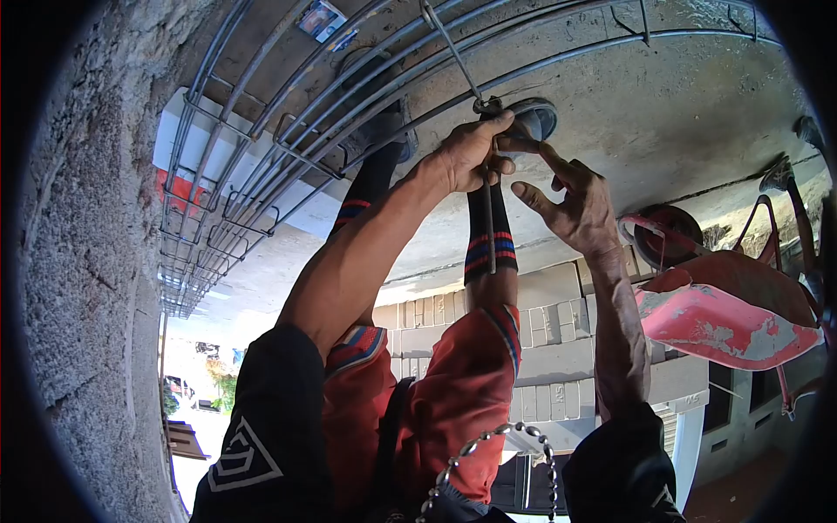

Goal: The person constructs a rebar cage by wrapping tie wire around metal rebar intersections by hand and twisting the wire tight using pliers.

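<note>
- My left hand [471,157], at upper centre, is closed around a thin, dark metal rod [490,231] pointing down the frame.
- My right hand [575,205], just right of it, is loosely spread, forefinger reaching toward the left.
- A long cage of grey steel bars [453,54] curves from upper right to left, beside my left hand.

Shaded foreground, blown-out daylight behind, through a fisheye lens.
Glare whitens the floor [636,113] towards its edge by the rough wall [96,218], where daylight pours in; the stretch around the shoes [535,118] lies in dimmer, soft shade. The left hand [475,155] and right hand [573,207] look fairly sharp, the far background [205,370] washed-out and indistinct. The steel cage [452,50] bows, and black rounds off every corner.
</note>
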Action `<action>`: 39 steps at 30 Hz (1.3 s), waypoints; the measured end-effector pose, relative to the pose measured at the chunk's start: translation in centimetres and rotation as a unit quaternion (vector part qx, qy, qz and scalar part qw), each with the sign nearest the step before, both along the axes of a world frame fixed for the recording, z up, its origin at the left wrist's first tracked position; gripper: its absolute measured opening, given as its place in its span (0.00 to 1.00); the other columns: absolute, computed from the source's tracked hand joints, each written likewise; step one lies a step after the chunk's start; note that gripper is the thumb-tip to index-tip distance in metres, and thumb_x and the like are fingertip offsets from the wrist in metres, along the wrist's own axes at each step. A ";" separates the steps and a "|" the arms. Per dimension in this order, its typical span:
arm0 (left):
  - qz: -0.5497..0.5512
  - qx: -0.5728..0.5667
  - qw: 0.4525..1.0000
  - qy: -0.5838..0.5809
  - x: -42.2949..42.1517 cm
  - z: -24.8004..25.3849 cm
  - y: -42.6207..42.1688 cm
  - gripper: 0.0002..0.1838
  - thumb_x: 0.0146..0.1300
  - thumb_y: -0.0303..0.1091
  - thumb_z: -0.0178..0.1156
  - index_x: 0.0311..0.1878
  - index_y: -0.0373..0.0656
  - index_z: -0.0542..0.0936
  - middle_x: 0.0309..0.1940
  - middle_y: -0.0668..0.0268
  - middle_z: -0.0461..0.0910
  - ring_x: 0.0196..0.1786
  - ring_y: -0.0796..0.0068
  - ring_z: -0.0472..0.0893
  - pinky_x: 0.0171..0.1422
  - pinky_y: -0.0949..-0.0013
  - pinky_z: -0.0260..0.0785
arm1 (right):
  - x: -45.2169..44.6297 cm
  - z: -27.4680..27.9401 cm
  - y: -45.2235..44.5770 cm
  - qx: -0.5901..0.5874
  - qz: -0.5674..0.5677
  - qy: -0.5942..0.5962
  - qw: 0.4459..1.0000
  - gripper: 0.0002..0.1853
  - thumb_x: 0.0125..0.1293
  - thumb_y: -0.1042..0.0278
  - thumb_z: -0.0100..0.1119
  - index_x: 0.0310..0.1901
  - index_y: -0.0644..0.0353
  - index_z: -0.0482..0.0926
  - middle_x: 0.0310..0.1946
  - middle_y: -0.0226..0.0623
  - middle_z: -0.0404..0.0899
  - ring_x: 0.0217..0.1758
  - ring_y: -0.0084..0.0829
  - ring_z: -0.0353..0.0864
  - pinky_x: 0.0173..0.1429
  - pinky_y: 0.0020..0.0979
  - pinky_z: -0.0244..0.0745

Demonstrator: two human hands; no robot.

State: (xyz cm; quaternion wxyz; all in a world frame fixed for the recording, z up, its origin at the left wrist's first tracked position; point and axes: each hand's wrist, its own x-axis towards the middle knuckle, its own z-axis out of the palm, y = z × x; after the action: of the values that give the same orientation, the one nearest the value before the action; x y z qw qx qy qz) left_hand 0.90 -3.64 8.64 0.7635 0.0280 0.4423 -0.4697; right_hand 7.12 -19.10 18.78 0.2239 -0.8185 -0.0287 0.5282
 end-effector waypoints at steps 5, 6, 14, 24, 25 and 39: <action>-0.008 0.145 0.987 0.070 0.2 0.2 -3.3 0.21 0.66 0.55 0.50 0.31 0.45 0.71 0.22 0.62 0.77 0.13 0.77 0.68 0.15 0.69 0.64 | -1.9 3.2 2.2 -0.112 0.078 0.049 0.989 0.55 0.40 0.36 0.69 0.66 0.62 0.56 0.48 0.49 0.71 0.47 0.45 0.75 0.47 0.42 0.70; 0.011 0.146 0.987 0.070 0.1 0.2 -3.4 0.21 0.65 0.55 0.50 0.30 0.45 0.71 0.21 0.61 0.77 0.12 0.77 0.67 0.15 0.69 0.64 | -2.8 3.7 2.5 -0.138 0.089 0.014 0.986 0.56 0.41 0.38 0.69 0.67 0.61 0.54 0.50 0.49 0.70 0.49 0.45 0.74 0.49 0.43 0.69; 0.038 0.155 0.983 0.088 0.0 0.5 -4.1 0.25 0.60 0.63 0.52 0.33 0.46 0.75 0.22 0.61 0.79 0.15 0.78 0.72 0.18 0.74 0.64 | -3.7 3.1 4.3 -0.304 0.125 -0.036 0.944 0.30 0.65 0.56 0.49 0.65 0.60 0.57 0.41 0.50 0.75 0.44 0.49 0.77 0.43 0.46 0.71; 0.103 0.052 0.992 0.042 -1.3 1.4 -5.1 0.25 0.54 0.54 0.64 0.47 0.45 0.74 0.37 0.63 0.81 0.37 0.67 0.81 0.42 0.62 0.72 | -2.7 -0.5 -1.3 -0.013 -0.048 0.183 0.982 0.09 0.66 0.65 0.51 0.40 0.61 0.75 0.22 0.49 0.77 0.18 0.48 0.74 0.22 0.40 0.66; 0.134 0.038 0.989 0.053 -1.2 1.1 -5.4 0.24 0.55 0.52 0.64 0.46 0.44 0.74 0.37 0.62 0.81 0.38 0.66 0.81 0.44 0.61 0.72 | -2.0 -0.5 -1.7 -0.019 -0.186 0.301 0.935 0.08 0.65 0.66 0.52 0.40 0.59 0.75 0.21 0.44 0.75 0.17 0.41 0.72 0.20 0.37 0.64; 0.107 0.169 0.971 0.131 -0.2 1.6 -6.9 0.19 0.62 0.51 0.57 0.27 0.45 0.71 0.18 0.66 0.72 0.26 0.64 0.79 0.36 0.55 0.76 | -6.9 2.7 1.4 -0.224 0.139 -0.154 0.952 0.34 0.55 0.65 0.56 0.62 0.69 0.58 0.42 0.48 0.74 0.46 0.43 0.77 0.44 0.44 0.72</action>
State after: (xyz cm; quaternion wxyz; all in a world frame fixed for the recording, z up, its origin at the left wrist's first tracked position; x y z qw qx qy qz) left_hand 0.71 -10.51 10.26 0.7289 0.0475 0.6120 -0.3030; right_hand 0.20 -17.66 21.52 -0.0481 -0.9068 -0.0577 0.4148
